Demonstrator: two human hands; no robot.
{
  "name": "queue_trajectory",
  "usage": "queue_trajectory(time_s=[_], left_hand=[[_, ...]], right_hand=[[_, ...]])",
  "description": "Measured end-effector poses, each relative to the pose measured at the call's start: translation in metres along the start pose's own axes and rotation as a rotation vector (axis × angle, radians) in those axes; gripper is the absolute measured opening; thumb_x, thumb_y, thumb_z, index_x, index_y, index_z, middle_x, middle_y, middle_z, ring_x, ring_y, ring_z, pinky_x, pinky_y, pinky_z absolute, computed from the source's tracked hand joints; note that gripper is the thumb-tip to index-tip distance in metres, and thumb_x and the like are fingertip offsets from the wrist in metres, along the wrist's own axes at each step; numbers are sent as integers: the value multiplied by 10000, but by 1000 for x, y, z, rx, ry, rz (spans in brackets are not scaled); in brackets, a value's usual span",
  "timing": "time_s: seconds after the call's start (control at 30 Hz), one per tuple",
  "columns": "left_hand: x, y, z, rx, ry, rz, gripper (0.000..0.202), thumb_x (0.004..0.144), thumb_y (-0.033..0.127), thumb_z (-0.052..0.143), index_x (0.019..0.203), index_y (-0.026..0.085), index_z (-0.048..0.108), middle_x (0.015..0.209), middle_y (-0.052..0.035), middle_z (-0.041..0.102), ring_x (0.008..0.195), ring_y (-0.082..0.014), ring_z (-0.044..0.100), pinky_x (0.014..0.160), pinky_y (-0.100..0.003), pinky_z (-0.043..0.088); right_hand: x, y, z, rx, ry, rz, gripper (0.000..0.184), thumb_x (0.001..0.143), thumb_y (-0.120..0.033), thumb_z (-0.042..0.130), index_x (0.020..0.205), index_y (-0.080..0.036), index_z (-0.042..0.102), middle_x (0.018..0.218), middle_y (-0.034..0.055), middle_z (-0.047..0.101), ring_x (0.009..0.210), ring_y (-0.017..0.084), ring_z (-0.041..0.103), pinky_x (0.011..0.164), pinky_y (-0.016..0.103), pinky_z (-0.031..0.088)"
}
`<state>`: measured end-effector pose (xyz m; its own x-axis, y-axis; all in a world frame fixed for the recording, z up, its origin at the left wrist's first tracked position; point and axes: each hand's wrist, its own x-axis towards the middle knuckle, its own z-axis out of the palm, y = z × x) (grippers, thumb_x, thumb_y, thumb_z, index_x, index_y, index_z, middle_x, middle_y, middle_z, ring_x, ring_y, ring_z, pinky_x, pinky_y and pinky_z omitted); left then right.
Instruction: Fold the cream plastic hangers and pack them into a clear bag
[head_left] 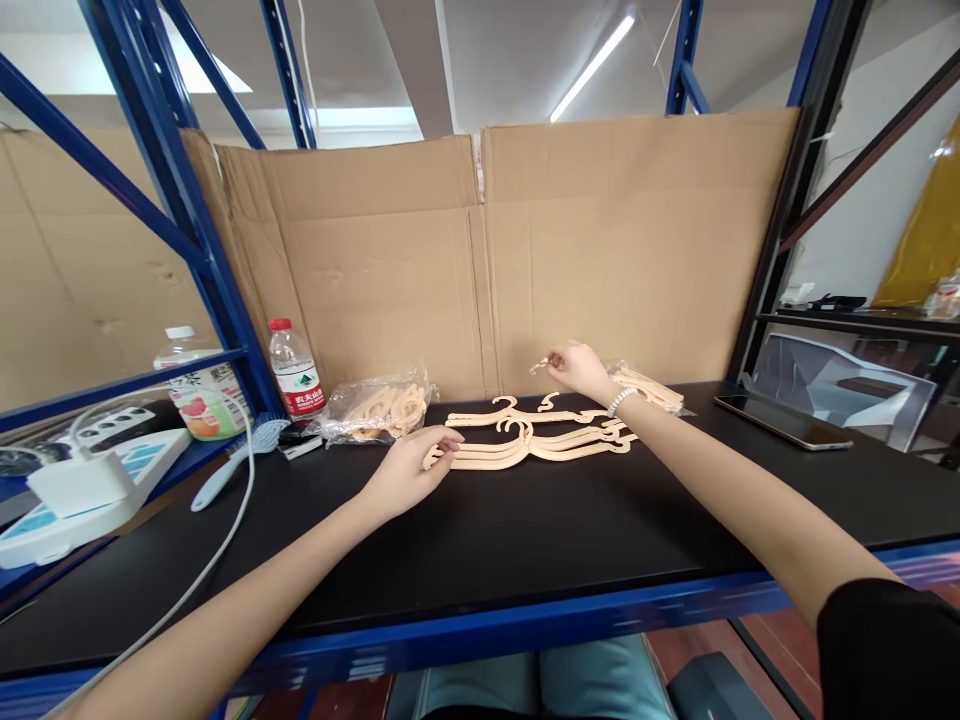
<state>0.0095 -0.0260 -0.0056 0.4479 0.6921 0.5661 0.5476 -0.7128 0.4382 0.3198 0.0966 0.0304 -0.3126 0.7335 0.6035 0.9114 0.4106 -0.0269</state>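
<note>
Several cream plastic hangers [540,440] lie stacked on the black table top [525,530]. My left hand [409,472] rests on the left ends of the hangers, fingers closed on one of them. My right hand [577,368] is raised behind the stack near the cardboard, pinching a small cream hook piece [538,366]. A beaded bracelet sits on that wrist. A clear bag of hanger parts [379,405] lies to the left, and another bag of cream parts [649,388] lies just right of my right hand.
A cardboard wall [525,250] backs the table. A water bottle [295,370], a drink bottle [199,395], a light blue brush [236,462] and a white power strip with cable [82,480] are at left. A dark tablet [780,420] lies at right. Blue shelf posts frame the bench.
</note>
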Motion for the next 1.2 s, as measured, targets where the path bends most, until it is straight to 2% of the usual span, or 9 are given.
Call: queue_trajectory(time_s=[0.13, 0.2, 0.3, 0.43, 0.57, 0.7, 0.77, 0.97, 1.2], left_hand=[[16, 27, 12, -345, -25, -196, 268, 775, 297, 655, 1022, 194, 675, 956, -82, 709, 883, -219, 656, 779, -334, 509], [25, 40, 20, -584, -46, -317, 359, 763, 356, 692, 1076, 183, 670, 1034, -108, 696, 893, -218, 656, 770, -340, 524], [32, 53, 29, -857, 85, -394, 416, 754, 417, 721, 1100, 191, 665, 1102, -96, 672, 867, -175, 651, 716, -279, 525], [27, 48, 31, -924, 242, -414, 355, 674, 417, 797, 849, 121, 707, 779, -49, 680, 710, -111, 617, 689, -222, 512], [22, 30, 22, -896, 307, -469, 357, 642, 410, 822, 762, 116, 660, 690, -33, 664, 647, -119, 637, 669, -238, 524], [25, 21, 12, -906, 397, -540, 322, 716, 383, 776, 758, 131, 580, 772, -67, 705, 625, -131, 661, 633, -250, 521], [27, 19, 11, -894, 404, -557, 310, 752, 371, 747, 763, 136, 547, 764, -71, 706, 604, -129, 659, 620, -249, 514], [24, 17, 14, -855, 375, -552, 330, 729, 384, 755, 814, 131, 562, 715, -22, 665, 572, -96, 621, 606, -230, 482], [26, 11, 13, -815, 394, -536, 392, 628, 409, 813, 815, 125, 618, 666, 9, 610, 584, -98, 590, 622, -251, 477]], right_hand=[[-8, -41, -26, 731, 163, 203, 82, 747, -231, 604, 789, -171, 567, 745, 36, 674, 720, 154, 627, 686, 270, 476], [-19, -68, -40, 1131, 39, 213, 125, 698, -219, 636, 772, -175, 544, 742, 32, 680, 697, 140, 623, 620, 244, 461], [-40, -105, -50, 1338, -189, 194, 141, 657, -213, 679, 715, -158, 564, 725, 33, 670, 626, 100, 571, 536, 203, 406], [-55, -121, -41, 1293, -373, 164, 150, 684, -263, 692, 714, -146, 604, 673, 11, 635, 592, 85, 534, 497, 189, 370], [-39, -92, -25, 977, -522, -255, 237, 739, -316, 698, 910, -155, 673, 897, 47, 706, 780, 141, 632, 685, 237, 469], [-23, -48, -7, 270, -351, -138, 180, 799, -147, 577, 941, -167, 687, 864, 48, 718, 768, 159, 649, 673, 233, 438], [-24, -33, 4, 158, -367, -106, 176, 751, -107, 601, 893, -163, 689, 840, 54, 716, 759, 177, 647, 631, 235, 412], [-35, -20, 28, 142, -377, -114, 44, 740, -144, 605, 744, -175, 636, 746, 38, 673, 686, 166, 606, 569, 234, 353], [-30, -14, 25, 240, -300, -84, 44, 730, -139, 564, 723, -180, 548, 670, -4, 606, 606, 128, 536, 558, 222, 352]])
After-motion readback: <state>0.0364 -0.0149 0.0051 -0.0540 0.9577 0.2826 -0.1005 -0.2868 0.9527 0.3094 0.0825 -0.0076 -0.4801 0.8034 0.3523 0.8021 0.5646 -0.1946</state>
